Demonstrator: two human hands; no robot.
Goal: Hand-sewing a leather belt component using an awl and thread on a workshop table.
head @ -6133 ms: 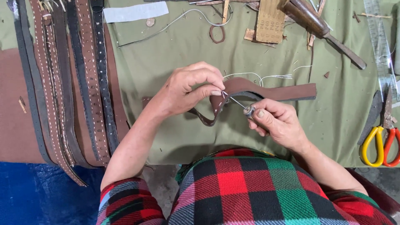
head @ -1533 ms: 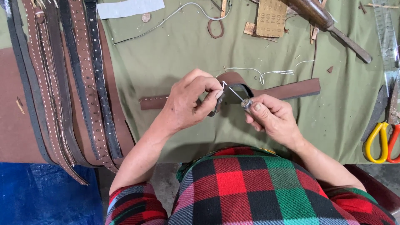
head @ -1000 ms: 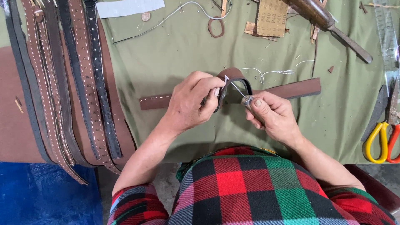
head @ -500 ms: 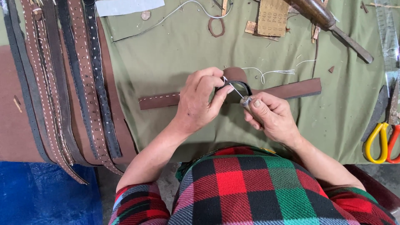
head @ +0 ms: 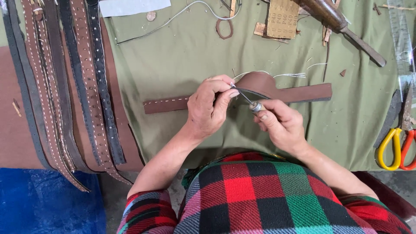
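While I watch from the head camera, the green cloth (head: 173, 65) covers most of the bench, with a row of stitched belts (head: 65, 86) hanging at nine o'clock. Across the middle lies the brown leather strap (head: 303, 92), arched up where my left hand (head: 210, 108) pinches it between curled fingers. My right hand (head: 281, 125), just at four o'clock from it, is clenched round the awl (head: 249, 102), whose tip meets the strap's fold. At twelve o'clock sits a pale rectangular sheet (head: 134, 6), at one o'clock a tan punched card (head: 283, 18). Yellow and orange scissors (head: 396, 147) lie at three o'clock.
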